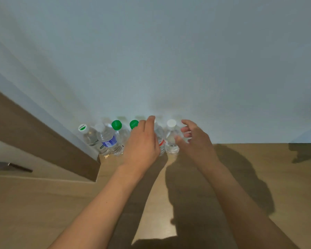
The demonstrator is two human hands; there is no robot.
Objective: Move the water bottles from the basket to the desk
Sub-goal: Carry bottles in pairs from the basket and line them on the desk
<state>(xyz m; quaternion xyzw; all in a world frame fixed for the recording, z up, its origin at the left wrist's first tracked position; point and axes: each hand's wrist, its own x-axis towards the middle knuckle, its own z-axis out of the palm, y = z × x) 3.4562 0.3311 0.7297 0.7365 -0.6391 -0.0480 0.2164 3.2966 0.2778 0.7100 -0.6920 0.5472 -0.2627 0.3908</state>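
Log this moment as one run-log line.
left hand: on red-label bottle | right hand: open beside white-cap bottle | bottles upright along wall on desk | basket: not visible

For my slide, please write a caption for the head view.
Both hands reach toward water bottles lined against the wall on the desk.

**Clear plastic on pale wood grain**

The desk (241, 177) shows a light wood-grain finish, smooth with a soft sheen where light falls between the arm shadows. The water bottles (171, 141) are clear, glossy plastic; one carries a shiny blue label (109, 141), another a red-marked label (161, 141). Their caps look like matt plastic: two green caps (116, 124), one white cap (171, 123). The wall (169, 60) behind is matt and smooth. The darker brown panel (43, 133) at left looks like smooth wood.
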